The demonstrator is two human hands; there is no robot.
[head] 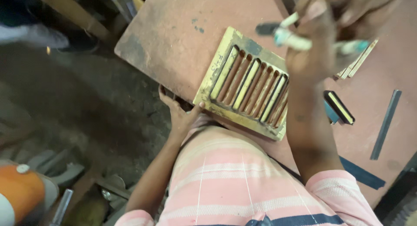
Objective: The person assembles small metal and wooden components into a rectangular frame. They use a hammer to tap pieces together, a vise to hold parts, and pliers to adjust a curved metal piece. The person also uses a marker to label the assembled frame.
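Note:
A yellowish slotted wooden tray [217, 65] lies on a reddish-brown work table [173, 30], with pale sticks lying in three of its grooves. My left hand [178, 111] grips the table's near edge just beside the tray's corner, thumb on top. My right hand [321, 39] is raised above the tray's right end and holds several thin pale sticks [295, 37] between the fingers; the hand is blurred.
A small black block with a pale strip [339, 107] lies right of my forearm. A long dark metal strip [385, 124] rests further right. More pale sticks [358, 63] lie behind my right hand. An orange and white object [19, 195] sits low on the dark floor at the left.

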